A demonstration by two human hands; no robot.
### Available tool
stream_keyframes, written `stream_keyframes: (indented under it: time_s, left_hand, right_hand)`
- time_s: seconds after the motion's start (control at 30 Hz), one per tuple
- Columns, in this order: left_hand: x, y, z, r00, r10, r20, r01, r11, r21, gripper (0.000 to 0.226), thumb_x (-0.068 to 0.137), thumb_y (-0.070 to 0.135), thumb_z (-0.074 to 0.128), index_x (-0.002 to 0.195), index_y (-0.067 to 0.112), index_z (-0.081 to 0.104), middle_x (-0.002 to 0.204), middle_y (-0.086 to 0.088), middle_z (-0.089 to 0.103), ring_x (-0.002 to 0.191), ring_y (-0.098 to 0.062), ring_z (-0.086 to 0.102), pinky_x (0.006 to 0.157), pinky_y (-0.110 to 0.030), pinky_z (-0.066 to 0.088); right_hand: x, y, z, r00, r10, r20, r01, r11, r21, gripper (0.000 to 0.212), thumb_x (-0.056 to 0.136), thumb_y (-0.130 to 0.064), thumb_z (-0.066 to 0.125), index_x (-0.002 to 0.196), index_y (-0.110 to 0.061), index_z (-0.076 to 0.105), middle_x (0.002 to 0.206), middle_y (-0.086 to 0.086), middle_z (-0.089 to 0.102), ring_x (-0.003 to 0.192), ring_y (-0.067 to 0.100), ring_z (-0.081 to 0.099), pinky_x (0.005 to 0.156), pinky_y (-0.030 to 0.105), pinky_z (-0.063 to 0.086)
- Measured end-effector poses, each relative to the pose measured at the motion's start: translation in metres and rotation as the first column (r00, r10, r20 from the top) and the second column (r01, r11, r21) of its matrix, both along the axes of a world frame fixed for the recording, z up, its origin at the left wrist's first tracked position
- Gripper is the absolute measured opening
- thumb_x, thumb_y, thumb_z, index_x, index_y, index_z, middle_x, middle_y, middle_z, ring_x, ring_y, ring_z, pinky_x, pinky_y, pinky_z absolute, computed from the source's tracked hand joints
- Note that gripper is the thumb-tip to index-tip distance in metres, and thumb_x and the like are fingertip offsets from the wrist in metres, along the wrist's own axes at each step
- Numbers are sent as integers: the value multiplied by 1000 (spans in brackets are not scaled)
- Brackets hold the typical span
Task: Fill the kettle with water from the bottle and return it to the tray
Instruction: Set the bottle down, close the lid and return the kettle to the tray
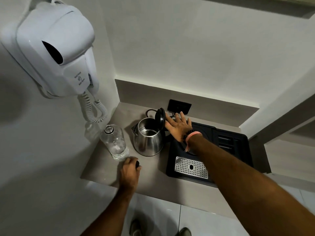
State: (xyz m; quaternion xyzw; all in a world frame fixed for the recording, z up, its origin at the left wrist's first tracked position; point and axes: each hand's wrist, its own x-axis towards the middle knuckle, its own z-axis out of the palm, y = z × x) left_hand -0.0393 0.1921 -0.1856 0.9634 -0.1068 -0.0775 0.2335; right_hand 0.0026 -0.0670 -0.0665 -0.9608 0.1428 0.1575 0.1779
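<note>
A steel kettle (pixel 148 141) stands on the grey counter, left of the black tray (pixel 238 145), with its black lid (pixel 160 118) flipped up. My right hand (pixel 178 127) is spread flat just right of the lid, fingers apart, holding nothing. An uncapped clear glass bottle (pixel 114 142) stands left of the kettle, with some water at its bottom. Just in front of the bottle's base, my left hand (pixel 130 171) is closed around a small black thing that looks like the bottle's cap (pixel 137 163).
A white wall hair dryer (pixel 56 48) with a coiled cord (pixel 95 108) hangs above the bottle. The tray holds a perforated metal drip grille (pixel 190 167). A black wall socket (pixel 179 106) and the kettle's cord lie behind the kettle. The counter's front edge drops to a tiled floor.
</note>
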Motion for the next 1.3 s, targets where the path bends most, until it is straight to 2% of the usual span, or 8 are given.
stream_keyframes:
  time_s: [0.3, 0.4, 0.5, 0.6, 0.73, 0.9, 1.1, 1.3]
  left_hand:
    - [2, 2, 16, 992, -114, 62, 107, 989, 97, 18, 88, 17, 69, 105, 12, 72, 111, -6, 69, 102, -25, 63, 89, -33, 45]
    - [-5, -1, 38, 976, -77, 204, 96, 992, -87, 27, 78, 4, 80, 105, 4, 75, 106, -15, 71, 90, -34, 70, 79, -40, 55]
    - [-2, -5, 76, 899, -3, 437, 130, 956, -261, 26, 79, 6, 79, 105, 5, 75, 103, -13, 67, 82, -26, 69, 70, -34, 59]
    - [13, -3, 120, 798, 156, 582, 88, 925, -369, 23, 89, 22, 67, 110, 13, 72, 105, -6, 61, 85, -16, 62, 72, -21, 50]
    - [38, 9, 161, 686, 317, 655, -14, 906, -424, 21, 89, 23, 64, 105, 12, 71, 101, -10, 60, 84, -23, 61, 78, -19, 42]
    - [47, 30, 165, 753, 378, 539, -198, 911, -362, 25, 81, 14, 77, 105, 12, 75, 94, -12, 66, 83, -32, 67, 70, -35, 50]
    - [53, 28, 165, 811, 378, 446, -201, 897, -395, 19, 83, 13, 76, 102, 10, 78, 98, -13, 67, 86, -32, 67, 74, -38, 51]
    - [53, 30, 160, 799, 418, 433, -220, 872, -437, 19, 77, 18, 85, 90, 5, 79, 89, -12, 67, 79, -30, 66, 72, -28, 42]
  right_hand:
    - [0, 0, -3, 1000, -12, -8, 12, 1000, 2, 92, 67, -84, -10, 153, -52, -3, 169, 14, 1, 154, 33, -13, 120, 63, -9]
    - [0, 1, -3, 1000, -10, -9, 10, 1000, 6, 91, 68, -84, -10, 153, -52, -3, 170, 13, 1, 154, 33, -13, 119, 63, -9]
    - [0, 2, -3, 1000, -10, -4, 10, 1000, 3, 91, 69, -84, -10, 153, -51, -2, 170, 13, 3, 155, 33, -13, 120, 63, -9]
    - [0, 2, -3, 1000, 0, -14, 0, 1000, -11, 92, 68, -83, -10, 153, -50, -3, 170, 13, 3, 155, 34, -13, 119, 64, -9]
    - [-2, 2, -2, 1000, 8, -18, -8, 1000, -16, 88, 70, -83, -9, 153, -51, -7, 170, 13, 2, 154, 35, -14, 119, 64, -9]
    - [-1, 4, 3, 999, 24, -26, -24, 999, -33, 89, 69, -82, -8, 152, -51, -10, 169, 15, 2, 154, 37, -15, 117, 64, -9]
    - [-3, 5, 6, 999, 32, -35, -33, 998, -47, 82, 77, -76, -3, 154, -48, -10, 169, 16, 3, 154, 38, -14, 118, 65, -7]
    - [-2, 5, 7, 998, 49, -30, -51, 997, -63, 76, 83, -69, 2, 155, -46, -10, 169, 17, 6, 154, 40, -11, 119, 67, -2]
